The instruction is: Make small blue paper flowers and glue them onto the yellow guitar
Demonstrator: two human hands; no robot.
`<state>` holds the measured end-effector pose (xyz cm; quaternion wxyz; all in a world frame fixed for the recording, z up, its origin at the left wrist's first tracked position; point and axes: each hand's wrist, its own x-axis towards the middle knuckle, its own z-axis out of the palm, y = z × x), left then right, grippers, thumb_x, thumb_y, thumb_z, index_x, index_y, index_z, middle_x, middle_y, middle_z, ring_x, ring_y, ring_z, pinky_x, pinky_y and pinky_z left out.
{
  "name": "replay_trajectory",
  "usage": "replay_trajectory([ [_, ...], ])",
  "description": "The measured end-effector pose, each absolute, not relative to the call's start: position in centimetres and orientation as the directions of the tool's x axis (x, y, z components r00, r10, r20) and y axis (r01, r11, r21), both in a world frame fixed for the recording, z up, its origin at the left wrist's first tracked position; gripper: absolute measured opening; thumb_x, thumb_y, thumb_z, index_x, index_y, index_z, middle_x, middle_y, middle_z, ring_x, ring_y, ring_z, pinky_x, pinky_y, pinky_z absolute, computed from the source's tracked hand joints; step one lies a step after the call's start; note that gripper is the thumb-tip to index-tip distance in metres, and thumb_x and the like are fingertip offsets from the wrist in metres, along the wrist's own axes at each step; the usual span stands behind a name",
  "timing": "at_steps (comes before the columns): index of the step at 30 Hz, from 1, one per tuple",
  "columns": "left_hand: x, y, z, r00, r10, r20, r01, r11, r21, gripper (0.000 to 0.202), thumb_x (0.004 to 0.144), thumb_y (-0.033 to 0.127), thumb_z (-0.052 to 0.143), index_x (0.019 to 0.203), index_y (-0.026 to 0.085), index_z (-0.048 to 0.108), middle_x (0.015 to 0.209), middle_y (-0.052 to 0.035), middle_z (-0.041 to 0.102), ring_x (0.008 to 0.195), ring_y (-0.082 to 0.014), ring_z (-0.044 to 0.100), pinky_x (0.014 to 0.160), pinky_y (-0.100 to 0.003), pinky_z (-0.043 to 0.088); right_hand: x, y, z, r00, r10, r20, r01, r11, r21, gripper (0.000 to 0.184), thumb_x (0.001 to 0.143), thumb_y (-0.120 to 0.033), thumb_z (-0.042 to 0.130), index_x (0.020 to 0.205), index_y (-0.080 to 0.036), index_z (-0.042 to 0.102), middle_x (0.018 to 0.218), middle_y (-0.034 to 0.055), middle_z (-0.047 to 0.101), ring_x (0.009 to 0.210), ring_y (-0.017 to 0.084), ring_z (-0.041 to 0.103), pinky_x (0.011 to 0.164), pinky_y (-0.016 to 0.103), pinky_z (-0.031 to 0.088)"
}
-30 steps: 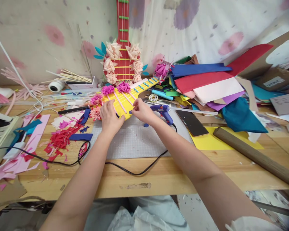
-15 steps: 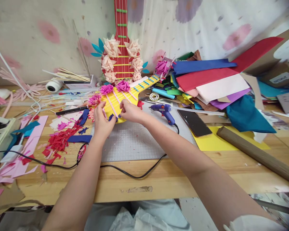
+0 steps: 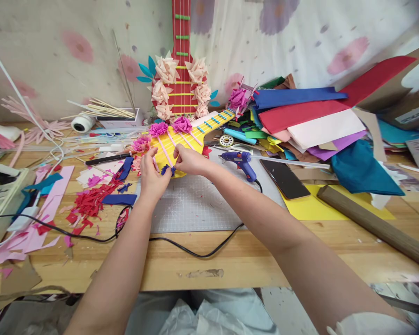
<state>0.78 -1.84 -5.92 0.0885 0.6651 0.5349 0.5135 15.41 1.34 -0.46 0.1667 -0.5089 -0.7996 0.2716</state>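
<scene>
A yellow toy guitar (image 3: 174,144) with pink bars and strings lies tilted on the grey cutting mat (image 3: 195,209). Near its lower edge sits a small dark blue paper flower (image 3: 167,170). My left hand (image 3: 151,174) curls at the guitar's left side, its thumb pressed against the flower. From the other side my right hand (image 3: 190,160) closes its fingers in a pinch at the flower's right edge; the fingertips are partly hidden. Magenta paper flowers (image 3: 182,124) and a pink paper flower (image 3: 141,143) decorate the guitar's upper rim.
A blue glue gun (image 3: 242,163) lies right of my hands, its black cord (image 3: 202,255) looping along the table front. Beyond it are a phone (image 3: 286,179) and stacked coloured paper (image 3: 307,107). Red scraps (image 3: 94,197) lie left. A red toy guitar (image 3: 181,88) stands behind.
The whole view has shifted slightly, so things appear a little farther right. Both hands stay at the blue flower, with only small finger movement.
</scene>
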Motion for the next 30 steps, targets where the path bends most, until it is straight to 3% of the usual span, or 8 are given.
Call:
replay_trajectory([
  [6,0.9,-1.9,-5.9,-0.105,0.805,0.584,0.627,-0.402,0.667,0.061,0.062,0.009,0.064,0.119,0.022,0.044,0.123,-0.0098,0.049,0.120,-0.0247,0.045,0.104,-0.044,0.035,16.2,1.5,-1.1,-0.444,0.896,0.011,0.590,0.302,-0.749,0.019,0.075,-0.021,0.054,0.087,-0.021,0.040,0.074,-0.0028,0.061,0.065,0.012,0.054,0.059,0.022,0.037],
  [10,1.0,-1.9,-5.7,-0.118,0.808,0.577,0.635,-0.385,0.669,0.061,0.062,0.008,0.063,0.119,0.021,0.044,0.122,-0.0101,0.050,0.120,-0.0251,0.044,0.104,-0.044,0.035,16.8,1.3,-1.9,-0.484,0.873,0.054,0.503,0.329,-0.799,0.021,0.073,-0.012,0.049,0.090,-0.020,0.040,0.078,-0.0021,0.064,0.068,0.011,0.057,0.062,0.022,0.039],
  [14,1.1,-2.0,-5.6,-0.117,0.807,0.579,0.639,-0.385,0.666,0.060,0.063,0.009,0.063,0.118,0.021,0.045,0.121,-0.0099,0.051,0.119,-0.0251,0.045,0.103,-0.044,0.036,16.7,0.9,-2.5,-0.511,0.849,0.136,0.511,0.427,-0.746,0.032,0.067,-0.005,0.048,0.093,-0.021,0.041,0.085,-0.0021,0.067,0.072,0.010,0.058,0.065,0.021,0.039],
  [21,1.1,-2.1,-5.5,-0.120,0.812,0.571,0.629,-0.383,0.676,0.058,0.062,0.009,0.063,0.116,0.022,0.045,0.119,-0.0082,0.051,0.118,-0.0238,0.045,0.103,-0.043,0.035,16.0,0.3,-2.9,-0.500,0.839,0.216,0.609,0.517,-0.601,0.035,0.070,-0.008,0.048,0.102,-0.022,0.043,0.093,-0.0016,0.067,0.072,0.012,0.058,0.062,0.023,0.036],
  [30,1.1,-2.1,-5.5,-0.113,0.810,0.576,0.636,-0.386,0.668,0.058,0.062,0.009,0.062,0.116,0.022,0.045,0.120,-0.0084,0.051,0.119,-0.0241,0.045,0.104,-0.043,0.035,15.7,-0.1,-2.7,-0.505,0.840,0.200,0.623,0.515,-0.589,0.033,0.073,-0.011,0.047,0.104,-0.022,0.043,0.095,-0.0012,0.067,0.073,0.012,0.057,0.063,0.023,0.036],
])
